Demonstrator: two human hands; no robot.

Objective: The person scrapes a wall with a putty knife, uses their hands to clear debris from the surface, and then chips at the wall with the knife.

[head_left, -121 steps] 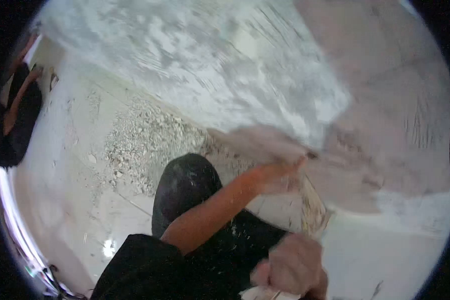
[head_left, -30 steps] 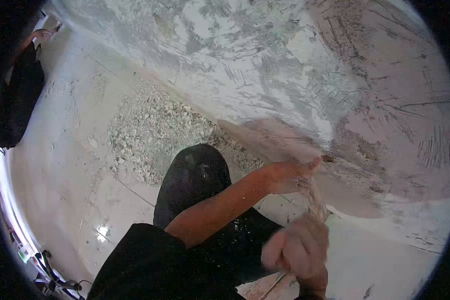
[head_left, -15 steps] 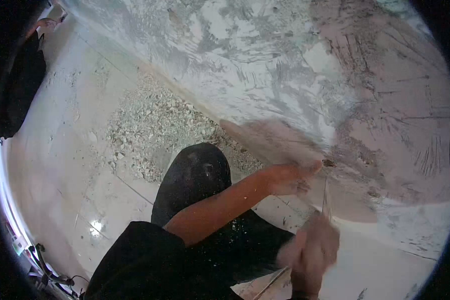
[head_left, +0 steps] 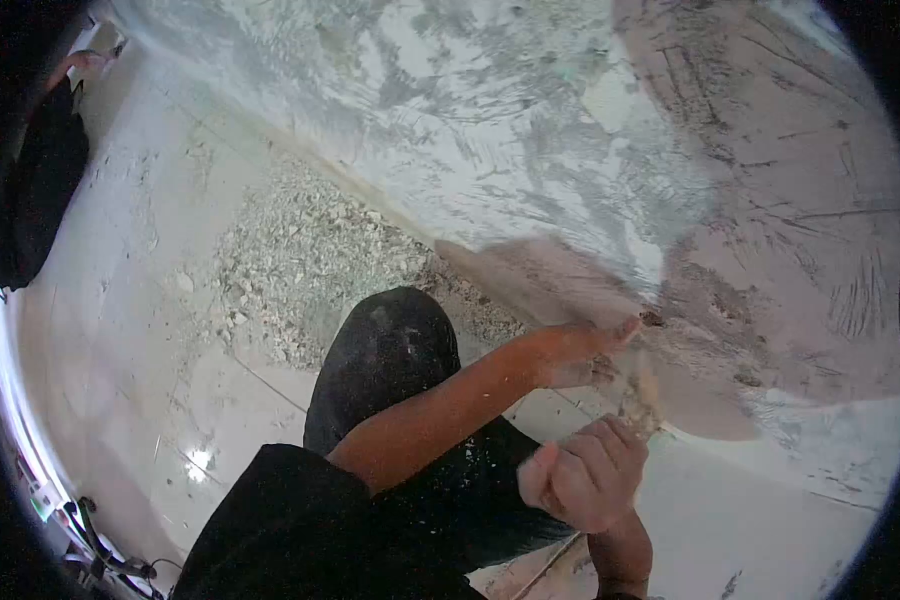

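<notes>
My left hand [head_left: 578, 352] rests against the lower part of a plaster wall [head_left: 530, 130], thumb stretched out and fingers loosely bent, with nothing visible in it. Just below it, my right hand [head_left: 585, 483] is fisted around a scraper [head_left: 638, 400]. The tool's plaster-caked blade points up and meets the wall beside my left fingers. The wall there shows a bare pinkish scraped patch [head_left: 730, 320] scored with dark scratch lines. My bent knee in dark trousers [head_left: 385, 350] is under my left forearm.
A heap of pale plaster rubble [head_left: 300, 255] lies on the tiled floor [head_left: 140, 330] along the foot of the wall. Another person in dark clothing [head_left: 30, 190] stands at the far left edge. Cables and gear [head_left: 90, 560] lie at the lower left.
My right hand has come back up and left with the scraper, so the blade is by my left fingers again. My left hand has stayed on the wall.
</notes>
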